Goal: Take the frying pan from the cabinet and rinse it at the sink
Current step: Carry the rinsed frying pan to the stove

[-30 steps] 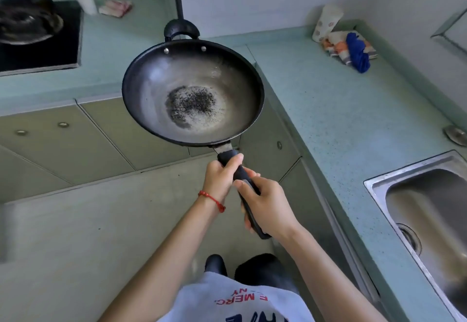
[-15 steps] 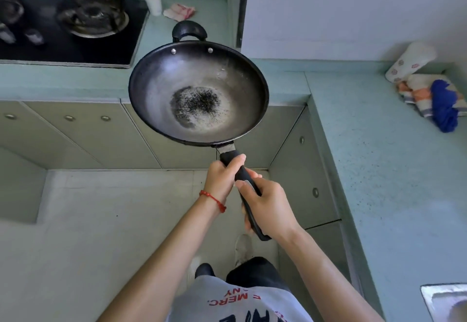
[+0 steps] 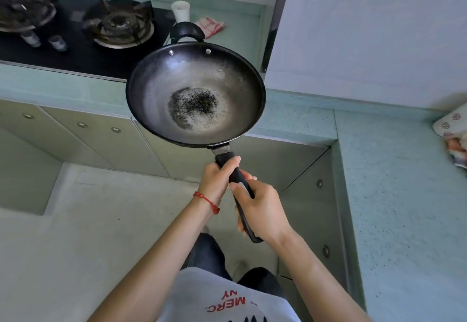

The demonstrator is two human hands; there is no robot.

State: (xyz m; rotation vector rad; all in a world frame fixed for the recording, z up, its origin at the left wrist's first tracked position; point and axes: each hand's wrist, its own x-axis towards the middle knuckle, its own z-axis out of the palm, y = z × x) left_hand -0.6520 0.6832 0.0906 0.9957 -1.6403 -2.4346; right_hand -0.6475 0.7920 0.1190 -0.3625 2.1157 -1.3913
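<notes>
I hold a dark round frying pan [image 3: 195, 94] level in the air in front of me, over the floor and the counter's front edge. Its bottom has a worn patch with black specks. A small loop handle sticks out at its far rim. My left hand [image 3: 218, 180], with a red string on the wrist, grips the black long handle near the pan. My right hand [image 3: 262, 210] grips the same handle further back. The sink is out of view.
A black gas hob [image 3: 75, 44] with two burners lies at the back left. Behind the pan stand a white cup [image 3: 180, 13] and a red-white cloth [image 3: 211, 26]. The teal counter [image 3: 404, 195] runs along the right, with cloths [image 3: 454, 142] at its far edge. Closed cabinet doors [image 3: 75, 134] sit below.
The view has swung left: the sink and the blue cloth have left the frame and more of the hob shows. Both hands keep the same grip on the pan handle.
</notes>
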